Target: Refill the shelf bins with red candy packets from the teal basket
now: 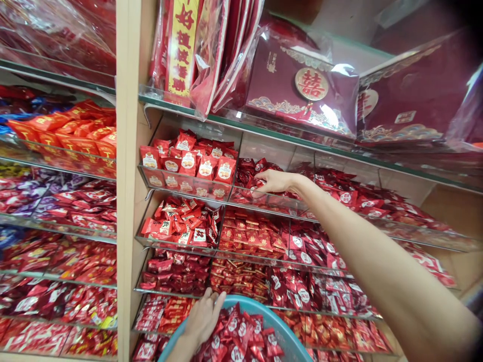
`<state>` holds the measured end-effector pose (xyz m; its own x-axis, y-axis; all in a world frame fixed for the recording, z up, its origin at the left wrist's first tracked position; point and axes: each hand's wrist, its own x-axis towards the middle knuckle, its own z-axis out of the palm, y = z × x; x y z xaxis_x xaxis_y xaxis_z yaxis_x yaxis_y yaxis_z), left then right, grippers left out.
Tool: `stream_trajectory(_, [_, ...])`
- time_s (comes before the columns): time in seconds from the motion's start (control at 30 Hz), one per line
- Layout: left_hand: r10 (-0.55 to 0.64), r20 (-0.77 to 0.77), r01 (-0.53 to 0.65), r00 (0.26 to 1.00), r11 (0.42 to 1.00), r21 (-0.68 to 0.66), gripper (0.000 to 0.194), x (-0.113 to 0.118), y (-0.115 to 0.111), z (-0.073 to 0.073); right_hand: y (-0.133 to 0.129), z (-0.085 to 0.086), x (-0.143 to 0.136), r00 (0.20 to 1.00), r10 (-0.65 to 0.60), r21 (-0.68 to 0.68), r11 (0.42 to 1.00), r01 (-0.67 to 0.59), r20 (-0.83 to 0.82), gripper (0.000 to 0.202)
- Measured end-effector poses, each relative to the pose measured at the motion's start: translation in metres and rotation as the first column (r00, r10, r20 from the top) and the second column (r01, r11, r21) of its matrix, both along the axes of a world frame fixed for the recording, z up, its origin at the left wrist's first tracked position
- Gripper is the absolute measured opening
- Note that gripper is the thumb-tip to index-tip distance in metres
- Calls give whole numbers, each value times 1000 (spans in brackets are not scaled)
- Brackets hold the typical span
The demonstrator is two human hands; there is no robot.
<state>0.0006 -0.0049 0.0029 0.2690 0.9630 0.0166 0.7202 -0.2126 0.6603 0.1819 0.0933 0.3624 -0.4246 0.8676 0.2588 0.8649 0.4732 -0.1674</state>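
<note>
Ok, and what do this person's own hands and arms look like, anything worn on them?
The left hand and right hand are bare: no gloves, and no ring, watch or bracelet that I can make out. No sleeve shows clearly on either arm.

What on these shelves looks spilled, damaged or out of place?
I see nothing spilled or damaged; the small red packets sit behind clear fronts. Only a red plastic-wrapped item, beside the yellow banner, looks slightly askew: it leans, and its lower tip pokes past the front edge of the upper shelf.
</note>
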Motion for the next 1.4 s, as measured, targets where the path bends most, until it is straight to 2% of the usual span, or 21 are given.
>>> stream_trajectory(0.07, [3, -7, -3, 1000, 1000, -3, 67, 0, 0, 0, -6, 2, 0, 999, -5, -73, 997, 2, -42, 42])
stream_trajectory(0.17, [6, -11, -6, 1000, 1000, 2, 68, 1, 0, 0, -14, 4, 2, 965, 30, -108, 992, -60, -259, 36])
stream_trajectory(0.3, [6, -11, -6, 1000, 1000, -5, 69, 1, -1, 1, -13, 2, 4, 835, 68, -118, 981, -156, -546, 36])
stream_trajectory(0.4, [2, -3, -2, 1000, 1000, -10, 69, 0, -1, 1, -7, -3, 6, 745, 106, -57, 980, -190, -659, 39])
stream_trajectory(0.63, [9, 5, -9, 1000, 1000, 1, 69, 0, 0, -1, -9, -7, 6, 667, 244, 192, 969, -152, -704, 46])
stream_trajectory(0.77, [5, -24, -4, 1000, 1000, 8, 67, 1, -1, 1, -20, -6, 3, 665, 310, 321, 941, -110, -679, 46])
stream_trajectory(0.9, [2, -39, -1, 999, 1000, 24, 66, 1, 0, 1, -48, -4, 0, 687, 368, 445, 893, -73, -627, 46])
stream_trajectory(1.0, [8, -65, -6, 998, 999, 42, 66, 2, 0, 0, -80, -9, -1, 641, 407, 492, 869, -52, -651, 42])
stream_trajectory(1.07, [7, -86, -3, 996, 999, 47, 66, 2, 1, 0, -104, -23, 3, 578, 417, 494, 869, -26, -702, 39])
stream_trajectory(1.13, [-7, -95, 12, 995, 999, 47, 66, 3, 1, 0, -125, -50, 10, 516, 377, 443, 896, 5, -769, 38])
stream_trajectory(1.2, [-7, -110, 12, 994, 999, 49, 66, 3, 1, 0, -142, -90, 18, 467, 265, 319, 947, 40, -844, 41])
stream_trajectory(1.27, [0, -131, 7, 991, 999, 53, 67, 4, 1, 0, -156, -138, 24, 395, 92, 137, 987, 86, -914, 41])
stream_trajectory(1.33, [1, -141, 7, 990, 999, 54, 67, 4, 1, 0, -167, -186, 24, 282, -101, -79, 993, 89, -954, 41])
stream_trajectory(1.4, [-5, -136, 13, 991, 998, 54, 67, 5, 1, 1, -173, -227, 19, 166, -251, -250, 968, 26, -954, 44])
